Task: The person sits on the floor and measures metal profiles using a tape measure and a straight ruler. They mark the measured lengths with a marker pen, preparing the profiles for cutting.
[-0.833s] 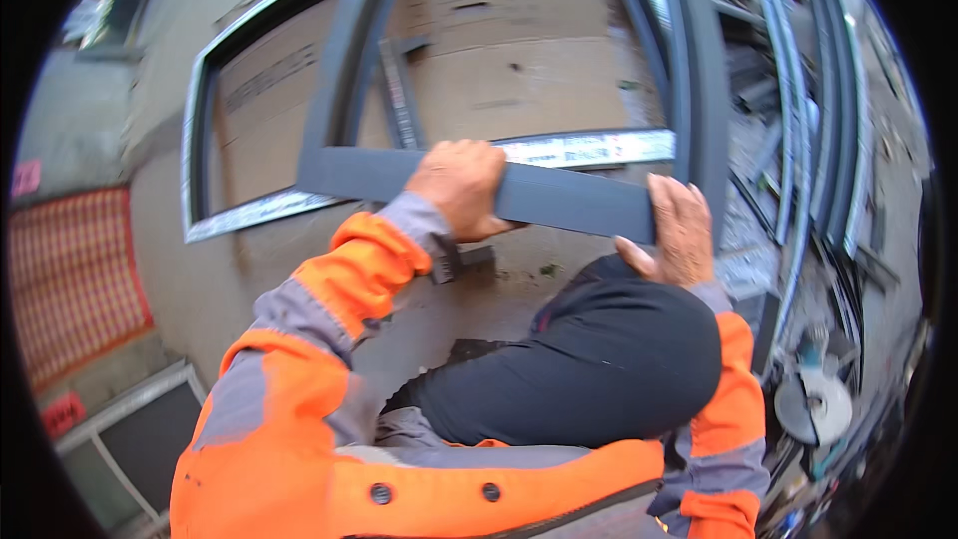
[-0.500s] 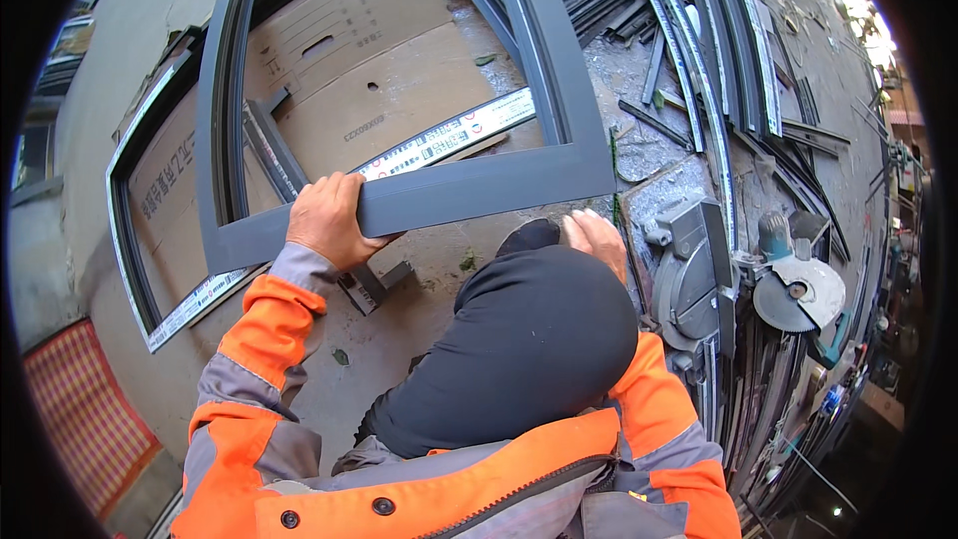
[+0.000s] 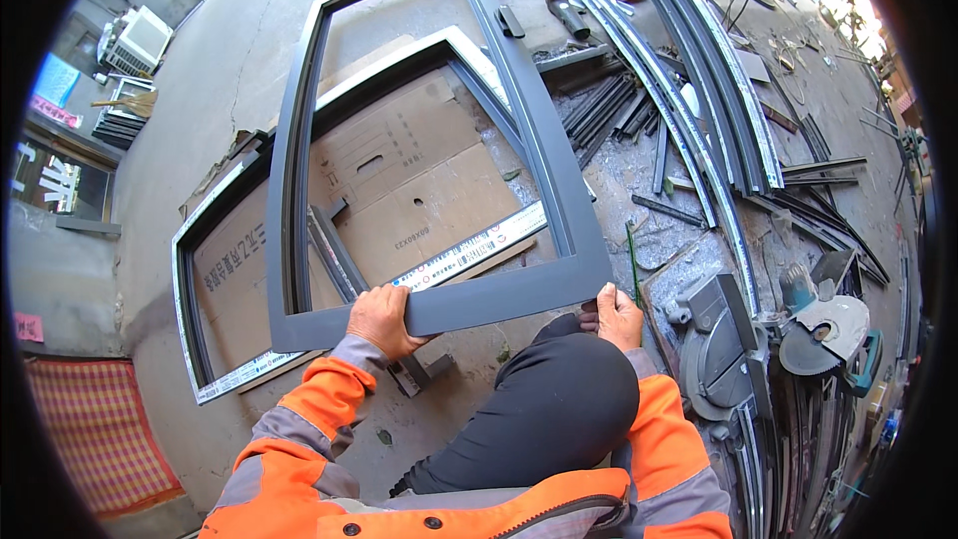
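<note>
no box, bin or tray shows that holds anything; the only cardboard [image 3: 419, 180] lies flat on the concrete floor [image 3: 200, 120] as a flattened sheet, with a second frame [image 3: 215, 269] lying on it, pale along its edges.

the left hand [image 3: 384, 319] grips the bottom rail of the dark grey frame [image 3: 499, 294], fingers [image 3: 374, 297] curled together over the rail's top edge and thumb under it, so the hand is clamped on the rail. the right hand [image 3: 617, 314] holds the same rail at its right corner; its fingers are pressed together against the corner, though how far they wrap behind it i cannot tell. the frame is lifted at the near end, its far end reaching up toward the top of the view, and it sits above the cardboard and the second frame. the bottom rail is just above the person's knee [image 3: 559, 409] in dark trousers.

both sleeves are orange with grey bands. to the right, long dark profiles [image 3: 709, 90] lie in a bundle on the floor, with short offcuts [image 3: 599, 115] beside them. a chop saw [image 3: 723, 339] stands near the right hand, and a round blade guard [image 3: 833, 324] lies just past it. a red patterned mat [image 3: 95, 429] lies at lower left.
</note>
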`<state>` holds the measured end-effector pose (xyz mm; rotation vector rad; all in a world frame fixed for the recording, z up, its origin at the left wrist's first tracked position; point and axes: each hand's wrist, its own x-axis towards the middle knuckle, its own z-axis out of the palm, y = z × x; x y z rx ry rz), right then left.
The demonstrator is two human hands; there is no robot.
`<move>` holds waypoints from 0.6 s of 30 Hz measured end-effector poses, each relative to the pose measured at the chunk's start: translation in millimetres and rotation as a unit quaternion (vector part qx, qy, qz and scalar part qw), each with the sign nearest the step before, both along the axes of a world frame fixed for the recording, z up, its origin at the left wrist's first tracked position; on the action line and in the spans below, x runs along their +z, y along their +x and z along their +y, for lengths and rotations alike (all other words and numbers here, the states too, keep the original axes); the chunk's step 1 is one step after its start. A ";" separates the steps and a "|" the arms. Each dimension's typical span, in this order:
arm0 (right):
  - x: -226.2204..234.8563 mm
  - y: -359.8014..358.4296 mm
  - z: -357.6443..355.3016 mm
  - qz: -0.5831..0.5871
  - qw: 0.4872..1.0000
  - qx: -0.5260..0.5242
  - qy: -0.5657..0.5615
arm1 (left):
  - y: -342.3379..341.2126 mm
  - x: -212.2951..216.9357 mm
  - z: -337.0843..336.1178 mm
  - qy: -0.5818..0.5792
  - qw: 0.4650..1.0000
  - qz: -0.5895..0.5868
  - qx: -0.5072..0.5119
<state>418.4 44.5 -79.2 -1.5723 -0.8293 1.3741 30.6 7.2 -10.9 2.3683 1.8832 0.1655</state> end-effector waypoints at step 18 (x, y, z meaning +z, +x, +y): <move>0.5 61.5 -2.0 0.059 0.997 -0.036 -0.035 | 85.7 4.7 -56.1 -0.016 0.998 -0.019 0.060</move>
